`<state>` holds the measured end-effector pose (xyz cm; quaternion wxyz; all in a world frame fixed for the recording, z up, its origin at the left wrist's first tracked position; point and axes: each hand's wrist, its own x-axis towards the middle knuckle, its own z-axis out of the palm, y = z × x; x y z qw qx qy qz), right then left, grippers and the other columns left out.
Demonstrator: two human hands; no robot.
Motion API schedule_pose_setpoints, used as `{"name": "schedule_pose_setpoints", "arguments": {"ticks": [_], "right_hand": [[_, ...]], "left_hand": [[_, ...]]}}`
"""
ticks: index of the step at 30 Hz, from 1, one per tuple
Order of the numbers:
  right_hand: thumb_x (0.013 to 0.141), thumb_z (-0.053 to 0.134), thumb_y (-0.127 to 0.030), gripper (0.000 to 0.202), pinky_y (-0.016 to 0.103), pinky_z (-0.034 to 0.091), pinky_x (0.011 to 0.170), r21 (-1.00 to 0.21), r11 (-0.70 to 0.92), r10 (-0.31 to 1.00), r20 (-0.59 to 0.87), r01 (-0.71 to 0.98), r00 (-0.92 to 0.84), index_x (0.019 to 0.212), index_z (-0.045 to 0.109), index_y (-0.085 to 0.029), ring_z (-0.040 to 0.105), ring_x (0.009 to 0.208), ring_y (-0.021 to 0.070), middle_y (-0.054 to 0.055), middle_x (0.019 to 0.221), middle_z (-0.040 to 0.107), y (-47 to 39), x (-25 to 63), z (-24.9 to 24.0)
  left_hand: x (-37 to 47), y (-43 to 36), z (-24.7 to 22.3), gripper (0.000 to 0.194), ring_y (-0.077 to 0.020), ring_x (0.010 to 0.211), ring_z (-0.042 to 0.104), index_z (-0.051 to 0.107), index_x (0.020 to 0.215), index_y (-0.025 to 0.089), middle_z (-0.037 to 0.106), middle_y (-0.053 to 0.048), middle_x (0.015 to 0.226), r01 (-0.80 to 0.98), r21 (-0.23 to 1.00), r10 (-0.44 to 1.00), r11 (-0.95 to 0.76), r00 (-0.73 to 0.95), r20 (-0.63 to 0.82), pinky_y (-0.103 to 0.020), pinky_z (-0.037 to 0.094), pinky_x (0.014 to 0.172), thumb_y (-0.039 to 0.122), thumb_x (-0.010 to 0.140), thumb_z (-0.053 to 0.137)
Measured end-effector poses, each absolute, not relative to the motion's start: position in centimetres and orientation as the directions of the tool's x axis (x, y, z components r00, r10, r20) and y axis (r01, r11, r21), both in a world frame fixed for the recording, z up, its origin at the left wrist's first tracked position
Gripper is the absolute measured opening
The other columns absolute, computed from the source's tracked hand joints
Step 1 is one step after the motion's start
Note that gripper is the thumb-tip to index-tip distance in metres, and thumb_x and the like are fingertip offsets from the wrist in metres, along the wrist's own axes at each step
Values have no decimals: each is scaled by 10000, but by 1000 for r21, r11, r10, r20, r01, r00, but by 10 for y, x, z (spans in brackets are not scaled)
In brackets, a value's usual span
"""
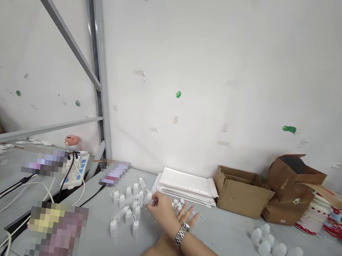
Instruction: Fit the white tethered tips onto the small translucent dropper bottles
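Note:
My forearms cross over the grey table. My right hand [161, 208], with a metal watch [182, 234] at its wrist, reaches to the left and pinches a small white squeeze bottle [148, 198]. It is at the edge of a loose group of similar small bottles [128, 215], several with strapped caps, some standing and some lying. Beneath the right wrist, my left hand [183, 217] points to the right with its fingers spread. Its fingertips are beside small white plastic pieces [181, 201], partly hidden by the fingers.
White flat envelopes [188, 182] are stacked by the wall, beside an open cardboard box [241, 193] and a brown paper bag [292, 190]. Several translucent bottles [279, 250] stand at the right. A phone [115, 173], cables and a power strip [76, 171] lie left, near a metal frame [97, 51].

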<state>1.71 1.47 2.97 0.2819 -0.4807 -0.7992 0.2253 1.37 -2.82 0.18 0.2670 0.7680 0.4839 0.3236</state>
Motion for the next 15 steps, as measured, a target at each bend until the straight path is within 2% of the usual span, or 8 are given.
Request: {"name": "schedule_pose_setpoints", "arguments": {"ticks": [3, 11, 15], "right_hand": [[663, 559, -159, 77, 268, 358, 650, -596, 466, 875, 203, 654, -439, 697, 627, -176, 569, 628, 168, 17, 640, 649, 18, 9, 28], [656, 562, -152, 79, 310, 325, 771, -522, 551, 818, 181, 651, -546, 672, 636, -174, 596, 716, 190, 43, 703, 685, 23, -8, 17], [652, 563, -142, 88, 300, 316, 776, -509, 572, 803, 188, 643, -566, 674, 640, -180, 598, 712, 175, 29, 726, 685, 22, -9, 15]], "left_hand": [[14, -28, -5, 601, -316, 1349, 80, 211, 1368, 307, 173, 10, 1473, 619, 679, 915, -395, 333, 228, -451, -15, 1104, 389, 819, 440], [12, -17, -25, 692, -345, 1350, 35, 72, 1382, 324, 142, -21, 1485, 694, 649, 948, -312, 275, 162, -568, -81, 1054, 485, 806, 421], [12, -19, -23, 711, -363, 1346, 35, 89, 1380, 330, 156, -15, 1484, 712, 641, 956, -287, 258, 140, -582, -59, 1054, 526, 786, 428]]}}
